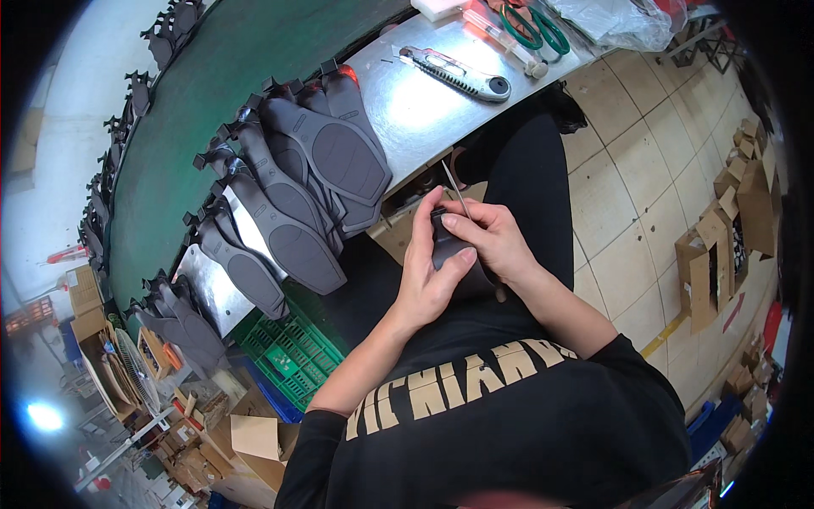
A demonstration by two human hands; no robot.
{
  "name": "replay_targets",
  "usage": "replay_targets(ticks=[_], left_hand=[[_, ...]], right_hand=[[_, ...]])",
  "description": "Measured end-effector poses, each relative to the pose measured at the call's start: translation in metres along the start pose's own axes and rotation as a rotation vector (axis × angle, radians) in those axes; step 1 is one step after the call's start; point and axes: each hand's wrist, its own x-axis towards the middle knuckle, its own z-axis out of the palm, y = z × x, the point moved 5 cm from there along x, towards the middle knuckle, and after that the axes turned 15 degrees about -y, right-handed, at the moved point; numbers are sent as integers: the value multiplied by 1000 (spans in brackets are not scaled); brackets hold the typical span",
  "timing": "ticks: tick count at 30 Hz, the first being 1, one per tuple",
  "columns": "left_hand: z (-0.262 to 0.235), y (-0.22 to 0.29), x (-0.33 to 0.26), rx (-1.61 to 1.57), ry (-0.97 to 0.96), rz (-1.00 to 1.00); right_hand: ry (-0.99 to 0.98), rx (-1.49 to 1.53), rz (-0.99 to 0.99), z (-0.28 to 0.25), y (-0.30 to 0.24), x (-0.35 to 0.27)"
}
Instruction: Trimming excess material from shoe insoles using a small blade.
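Note:
Above my lap, my left hand (430,276) is closed round a dark grey plastic part (445,244), mostly hidden by my fingers. My right hand (496,242) closes on a thin metal-bladed tool (454,185), its blade pointing up and away past the part's far end. Right thumb and fingertips meet at that end, near a small black tip. What looks like the tool's handle end (500,293) shows below the right palm. To the left, several dark grey paddle-shaped parts (349,161) lie overlapped in piles along the bench edge.
On the metal bench top (381,85) lie a utility knife (458,75), green-handled scissors (538,34) and a syringe-like tube (509,42). Beyond runs a green belt (229,68) with more grey parts along its far side. A green crate (292,356) sits below; cardboard boxes (708,263) stand right.

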Motion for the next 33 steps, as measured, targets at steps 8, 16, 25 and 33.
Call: replay_targets(ticks=[8, 16, 25, 33], left_hand=[[3, -1, 0, 58, 19, 25], [2, -4, 2, -163, 87, -18], [2, -4, 2, -192, 92, 4], [1, -6, 0, -184, 83, -14]], right_hand=[[19, 88, 40, 0, 0, 0], [8, 165, 162, -1, 9, 2], [10, 151, 164, -5, 13, 4], [1, 234, 219, -4, 10, 5]])
